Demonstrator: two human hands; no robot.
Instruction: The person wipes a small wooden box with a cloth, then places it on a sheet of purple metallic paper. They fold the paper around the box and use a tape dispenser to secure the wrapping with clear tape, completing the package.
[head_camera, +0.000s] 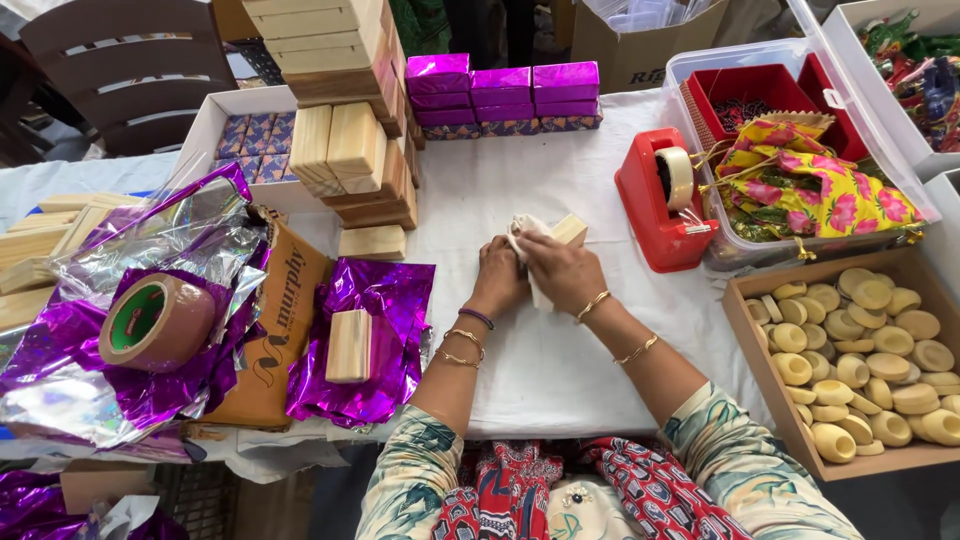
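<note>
While closed, both hands' grip (530, 262) on cloth-wrapped block (568, 230)

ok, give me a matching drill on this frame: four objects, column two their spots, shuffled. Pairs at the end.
Things:
1. brown tape roll
2. red tape dispenser
3. wooden block
4. round pale discs

Places:
A. in the open cardboard tray at the right edge
B. between the two hands at the table's middle, with a white cloth
C. lying on crumpled purple foil at the left
D. standing beside the clear plastic bin

Pairs: 1-C, 2-D, 3-B, 4-A
</note>
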